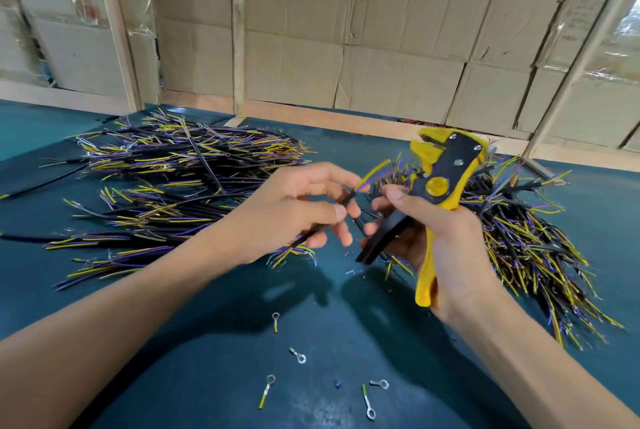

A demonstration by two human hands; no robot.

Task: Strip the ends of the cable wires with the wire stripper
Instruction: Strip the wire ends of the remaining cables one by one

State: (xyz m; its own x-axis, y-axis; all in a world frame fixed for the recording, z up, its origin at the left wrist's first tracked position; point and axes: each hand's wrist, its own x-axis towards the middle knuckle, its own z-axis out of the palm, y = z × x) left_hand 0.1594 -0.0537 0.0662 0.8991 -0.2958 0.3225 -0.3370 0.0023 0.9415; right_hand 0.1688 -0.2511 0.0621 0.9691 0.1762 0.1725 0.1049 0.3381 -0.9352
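Pinching a short black-sheathed cable (pixel 322 226) between thumb and forefinger, the left hand (pixel 304 206) holds it above the dark teal counter (pixel 346 324), its yellow and purple wire ends (pixel 372 175) pointing up and right toward the tool. The other fingers (pixel 341 238) of that hand are loosely spread below it. The right hand (pixel 440 238) grips the yellow-and-black plastic-handled wire stripper (pixel 440 193) with fingers curled round the handles, head tilted up and away; its handles look parted.

The cable seems light and bendy, the thin wires limp, so a hold close behind the split end should keep them steady for the tool. The stripper looks rigid and easy to squeeze one-handed.

Large heaps of similar cable pieces lie on the left (pixel 173 179) and on the right (pixel 519 238). Small metal ring terminals (pixel 298 356) lie scattered on the near counter.

Whether these wire ends are already bared is too small to tell, and the tool's mouth is turned partly away.
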